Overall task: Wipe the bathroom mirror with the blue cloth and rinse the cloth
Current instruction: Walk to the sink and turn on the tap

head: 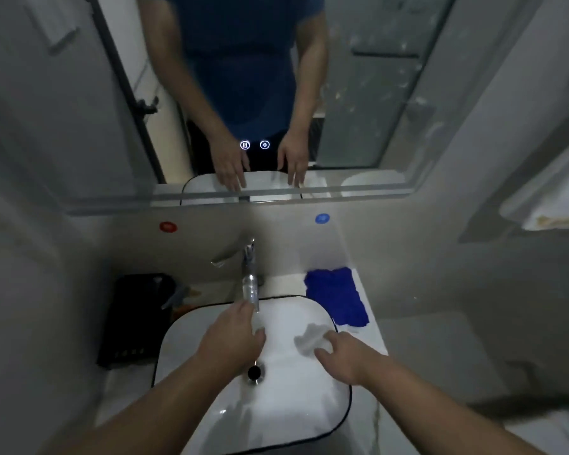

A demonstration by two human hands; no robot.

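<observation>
Head view: crumpled blue cloth [335, 297] lies alone on the pale countertop [373, 336], just right of the sink, and neither hand touches it.
Both hands are over the white black-rimmed basin [165, 343]: the left hand [234, 336] reaches under the chrome faucet [249, 274] with relaxed, straight fingers, holding nothing. The right hand [342, 359] meets a pale crumpled patch [309, 338]; whether it grips it I cannot tell. Above hangs the wall mirror [358, 93], spotted on its right side.
</observation>
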